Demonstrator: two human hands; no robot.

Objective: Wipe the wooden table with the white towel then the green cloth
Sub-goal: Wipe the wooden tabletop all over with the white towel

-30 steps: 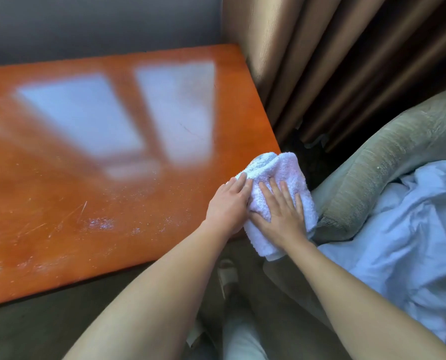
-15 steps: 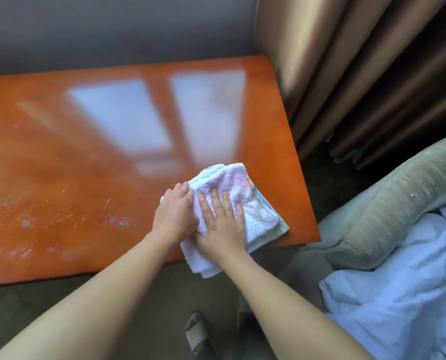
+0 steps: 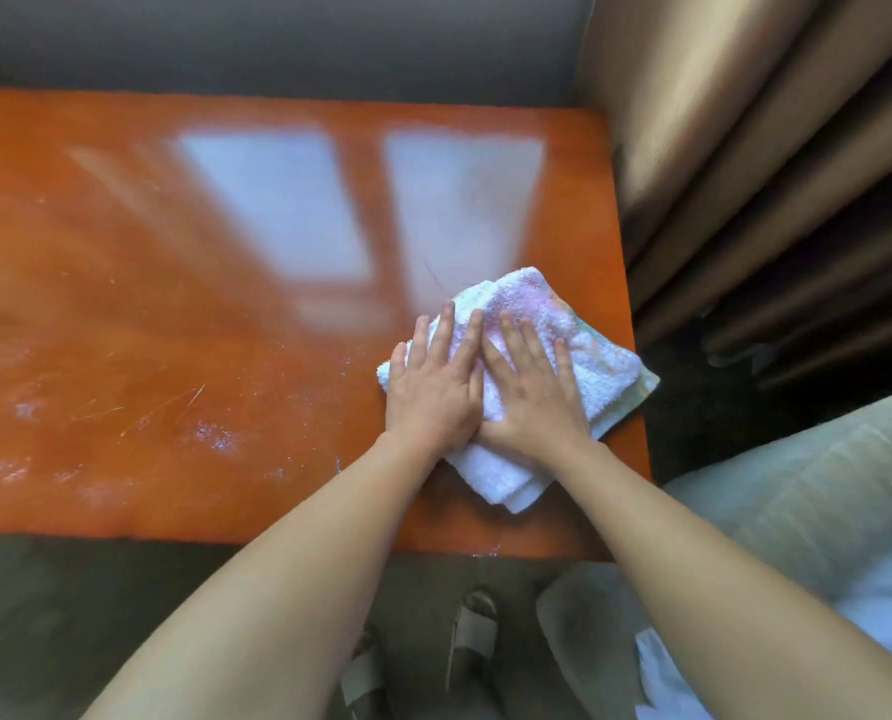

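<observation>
Surface: wooden table [image 3: 174, 304] reflecting window glare, showing scratches and pale smears at left.
Left hand [image 3: 433, 387]: pressing flat, fingers straight, on white towel [image 3: 553, 350].
Towel: lying folded near table's right edge, long axis running diagonally, partly hidden under hands.
Right hand [image 3: 532, 397]: pressing flat alongside, fingers spread.
Right edge: curtain [image 3: 745, 148] hanging, armchair [image 3: 797, 511] cut off.

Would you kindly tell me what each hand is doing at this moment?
Left hand: open, fingers straight, pressing flat on the white towel.
Right hand: open, fingers spread, pressing flat on the same towel.
</observation>
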